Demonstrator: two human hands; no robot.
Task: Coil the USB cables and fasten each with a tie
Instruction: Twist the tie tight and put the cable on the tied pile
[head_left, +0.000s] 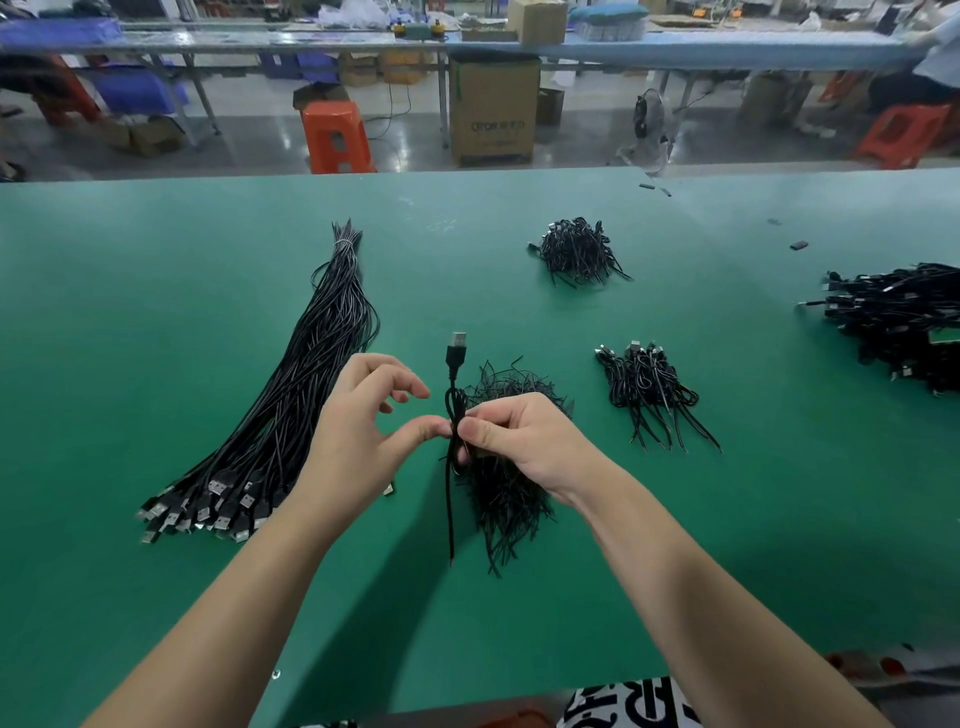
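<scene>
Desk (156, 364): green surface, spanning the whole near field.

Bundle (291, 410): long straight black USB cables, laid left of centre, bound near the far end with a pale tie; silver plugs are fanned at the near end, partly hidden behind the left wrist.

Far-right heap (898, 322): black cables with plugs, cut off by the frame edge.

Tie pile (504, 467): loose black ties, heaped at centre beneath and behind the right hand.

Coiled sets (649, 389): small group of bound cables, laid right of the tie pile, apart from it, loose ends pointed toward the near edge.

Far pile (576, 252): a tangled black clump, set well beyond the hands; whether cables or ties cannot be told.

Left hand (363, 421): raised above the desk; thumb and forefinger are pinched on the cable at its waist, the other fingers spread apart and curved.

Right hand (519, 441): fingers curled, thumb and forefinger clamped on the same waist from the other side, where a thin black tie appears to be wrapped.

Cable (453, 395): folded into a short coil, held upright between both hands above the tie pile; plug (457, 345) is pointed away, one loose end hanging down toward the near edge.

Containers: a cardboard box (493, 111) is stood on the floor beyond the desk; contents not visible. An orange stool (335, 137) is placed to its left.
</scene>
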